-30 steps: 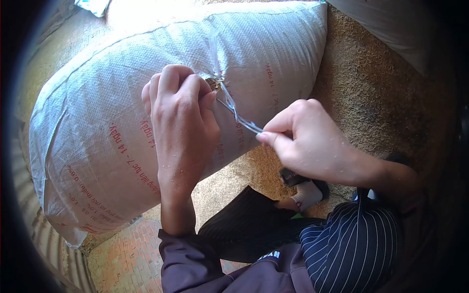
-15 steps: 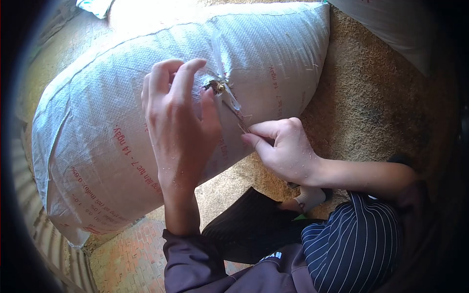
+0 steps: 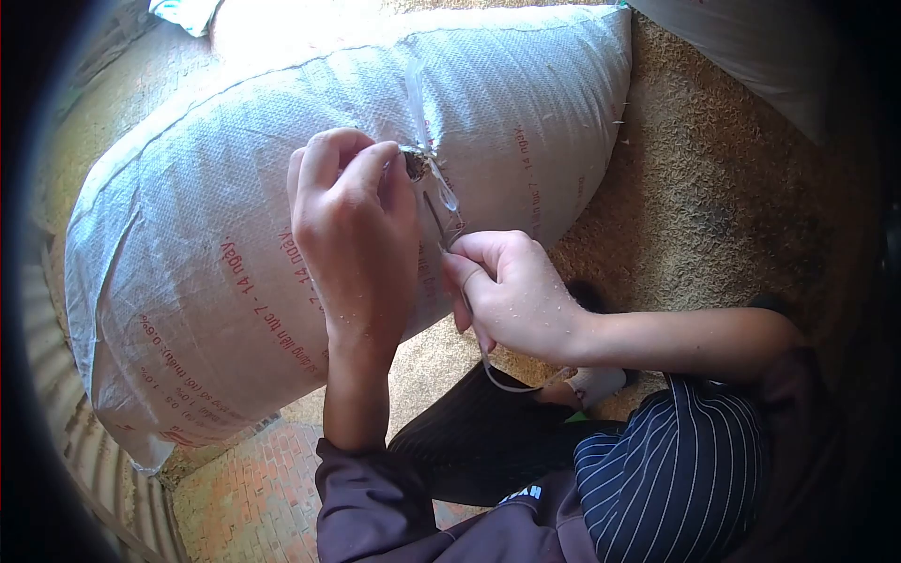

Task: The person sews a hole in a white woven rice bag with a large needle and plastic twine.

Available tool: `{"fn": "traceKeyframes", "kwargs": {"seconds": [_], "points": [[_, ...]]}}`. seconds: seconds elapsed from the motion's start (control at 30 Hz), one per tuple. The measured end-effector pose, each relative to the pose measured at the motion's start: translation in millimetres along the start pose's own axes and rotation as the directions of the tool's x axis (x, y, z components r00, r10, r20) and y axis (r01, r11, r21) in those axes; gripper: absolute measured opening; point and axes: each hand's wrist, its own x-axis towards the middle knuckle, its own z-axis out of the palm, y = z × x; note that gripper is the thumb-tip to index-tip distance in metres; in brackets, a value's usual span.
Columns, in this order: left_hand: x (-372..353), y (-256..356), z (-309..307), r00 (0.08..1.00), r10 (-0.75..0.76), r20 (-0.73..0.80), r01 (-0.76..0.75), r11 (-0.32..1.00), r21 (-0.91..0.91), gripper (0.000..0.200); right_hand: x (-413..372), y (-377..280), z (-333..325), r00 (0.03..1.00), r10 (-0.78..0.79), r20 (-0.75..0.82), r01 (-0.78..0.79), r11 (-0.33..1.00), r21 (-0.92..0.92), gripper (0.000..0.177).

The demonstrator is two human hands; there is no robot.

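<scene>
One left hand (image 3: 357, 235), one right hand (image 3: 514, 298), one printed sack (image 3: 188, 235), one plastic strip (image 3: 449, 202)

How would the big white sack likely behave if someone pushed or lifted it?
Probably heavy: the sack bulges, packed full. Likely sags rather than rolls, since its woven skin puckers where the left hand pinches it. Grain may leak from the hole by the string.

left sleeve (image 3: 366, 507): dark purple | torso garment (image 3: 676, 469): navy, white pinstripes | right forearm (image 3: 676, 340): bare
</scene>
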Motion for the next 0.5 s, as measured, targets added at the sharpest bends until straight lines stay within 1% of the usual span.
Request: {"fn": "traceKeyframes", "kwargs": {"seconds": [0.03, 0.1, 0.23, 0.3, 0.43, 0.5], "points": [[0, 0, 0, 1.000, 0.000, -0.010, 0.000, 1.000, -0.005, 0.005, 1, 0, 1, 1.000, -0.002, -0.001, 0.002, 1.000, 0.002, 0.027], [0, -2, 1, 1.000, 0.018, -0.016, -0.018, 1.000, 0.011, 0.004, 2, -4, 2, 0.995, 0.082, 0.055, -0.086, 0.994, 0.073, 0.028], [2, -2, 2, 1.000, 0.026, -0.008, -0.026, 0.999, 0.026, 0.003, 8, -8, 5, 0.993, 0.109, 0.040, -0.110, 0.993, 0.045, 0.027], [1, -1, 5, 0.999, 0.033, -0.013, -0.032, 0.999, 0.037, 0.003, 12, -5, 5, 0.997, 0.071, 0.010, -0.070, 0.993, -0.100, 0.027], [0, -1, 7, 0.999, 0.032, -0.020, -0.030, 0.997, 0.067, 0.003, 13, -4, 7, 0.997, 0.073, 0.002, -0.073, 0.993, -0.095, 0.026], [-1, 0, 8, 0.999, 0.026, -0.021, -0.024, 0.998, 0.063, 0.003, 15, 1, 9, 0.998, -0.045, -0.044, 0.036, 0.982, -0.188, 0.026]]}}
